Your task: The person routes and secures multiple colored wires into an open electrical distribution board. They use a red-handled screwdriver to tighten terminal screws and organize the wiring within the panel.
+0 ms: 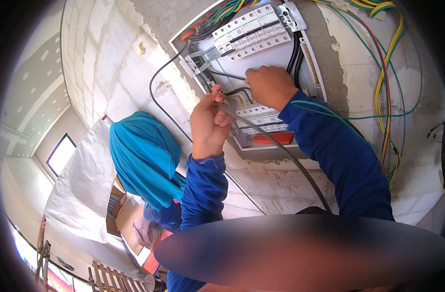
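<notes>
An electrical panel [319, 78] is set in the wall, with an upper row of white breakers [249, 34] and a lower row [256, 117]. My left hand [211, 119] is at the panel's left side, palm turned up, fingers curled around a thick grey cable [290, 152] that runs down toward me. My right hand [271, 87] is above the lower breakers, fingers closed by the black wires [222, 75] inside the panel; what exactly they grip is hidden. A red piece [273, 138] lies along the panel's bottom.
Loose yellow, green and red wires [380, 92] hang at the right; a green loop crosses my right sleeve. A thin black cable [154, 100] runs down the wall. At the left are a blue draped cloth [142, 151], a white sheet [76, 185] and a wooden pallet [113, 277].
</notes>
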`<action>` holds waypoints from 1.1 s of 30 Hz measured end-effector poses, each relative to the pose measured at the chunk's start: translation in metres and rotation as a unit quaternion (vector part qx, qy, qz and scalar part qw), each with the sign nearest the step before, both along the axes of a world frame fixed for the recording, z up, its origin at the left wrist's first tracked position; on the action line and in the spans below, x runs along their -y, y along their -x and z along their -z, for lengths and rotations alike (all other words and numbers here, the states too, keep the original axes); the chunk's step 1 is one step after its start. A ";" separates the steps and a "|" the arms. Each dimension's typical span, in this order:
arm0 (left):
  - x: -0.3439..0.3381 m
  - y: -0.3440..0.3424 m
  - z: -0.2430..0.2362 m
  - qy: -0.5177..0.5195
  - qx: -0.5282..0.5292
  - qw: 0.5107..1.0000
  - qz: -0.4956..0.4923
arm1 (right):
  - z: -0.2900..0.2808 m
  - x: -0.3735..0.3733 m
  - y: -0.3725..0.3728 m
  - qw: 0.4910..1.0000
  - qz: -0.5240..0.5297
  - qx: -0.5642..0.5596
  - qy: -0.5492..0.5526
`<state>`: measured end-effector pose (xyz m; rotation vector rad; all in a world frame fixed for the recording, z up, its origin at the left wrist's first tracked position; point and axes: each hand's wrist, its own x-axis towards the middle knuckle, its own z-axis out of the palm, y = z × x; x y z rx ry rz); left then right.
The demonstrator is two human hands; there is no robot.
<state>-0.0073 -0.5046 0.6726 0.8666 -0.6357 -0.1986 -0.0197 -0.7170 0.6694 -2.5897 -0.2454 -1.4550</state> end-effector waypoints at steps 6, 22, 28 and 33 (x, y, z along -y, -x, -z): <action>-0.002 -0.002 -0.001 -0.014 0.003 1.000 -0.017 | 0.002 0.000 0.000 1.000 -0.004 0.010 0.002; -0.001 -0.002 -0.006 -0.284 0.238 0.892 -0.260 | 0.007 0.002 0.003 0.998 -0.029 0.048 0.022; -0.024 -0.006 -0.033 -0.306 0.376 0.765 -0.424 | 0.009 0.002 0.004 0.998 -0.034 0.056 0.026; -0.040 -0.006 -0.065 -0.288 0.445 0.649 -0.546 | 0.010 0.003 0.001 0.996 -0.031 0.063 0.046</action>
